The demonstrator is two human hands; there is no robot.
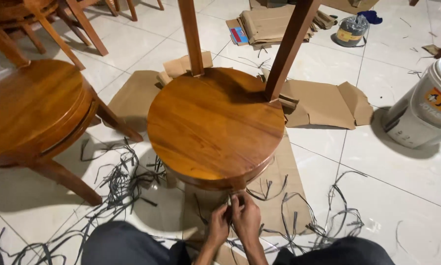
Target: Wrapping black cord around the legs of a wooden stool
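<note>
A round varnished wooden chair seat [215, 125] stands in front of me, its two back posts [191, 37] rising out of the top of the view. My left hand [218, 225] and my right hand [246, 219] are pressed together just below the seat's front edge, fingers pinched on a thin dark strip [229, 203] that runs up to the underside of the seat. My knees in dark trousers [122, 245] frame the hands at the bottom.
A second round wooden chair [31, 110] stands at the left. Flattened cardboard [323, 103] lies under and behind the seat. Several cut dark strips [117, 186] litter the tiled floor. A white paint bucket [424, 105] lies at the right, a small tin [352, 30] farther back.
</note>
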